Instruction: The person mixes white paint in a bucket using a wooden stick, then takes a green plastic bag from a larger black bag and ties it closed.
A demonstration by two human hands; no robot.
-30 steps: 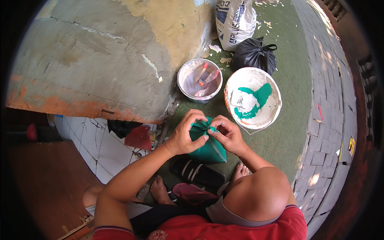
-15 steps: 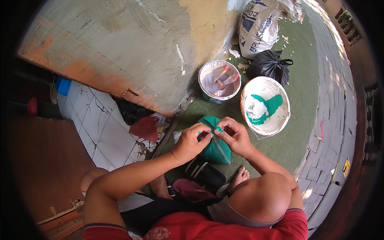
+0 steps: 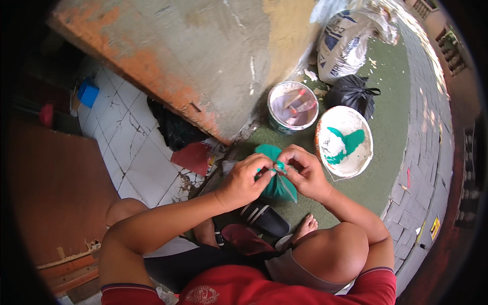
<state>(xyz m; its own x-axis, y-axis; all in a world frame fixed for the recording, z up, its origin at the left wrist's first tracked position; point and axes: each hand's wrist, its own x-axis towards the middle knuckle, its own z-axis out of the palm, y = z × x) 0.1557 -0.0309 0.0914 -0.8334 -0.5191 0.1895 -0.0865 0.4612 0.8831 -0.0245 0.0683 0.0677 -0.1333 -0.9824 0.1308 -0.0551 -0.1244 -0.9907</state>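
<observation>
A plastic bag of green paint (image 3: 281, 189) stands on the ground in front of me, its neck gathered at the top. My left hand (image 3: 245, 179) pinches the bag's neck from the left, with green smears at the fingertips. My right hand (image 3: 306, 175) is closed on the gathered neck from the other side, where a green bit of plastic pokes out between thumb and fingers. Beyond the hands is a white bucket (image 3: 362, 164), tilted toward me, with green paint smeared over its white inside. Left of it, a paint pail (image 3: 275, 123) holds pale liquid and paintbrushes (image 3: 304, 105).
A black tied bag (image 3: 351, 95) and a white sack (image 3: 341, 56) stand behind the buckets. A plastered wall (image 3: 203, 61) juts in at far left, with cracked white tiles (image 3: 145, 162) below. A black sandal (image 3: 264, 218) lies by my bare foot (image 3: 306, 225).
My view has shifted, so the buckets and sack appear farther right and slightly lower. Both hands stay at the bag's neck, their fingers slightly shifted.
</observation>
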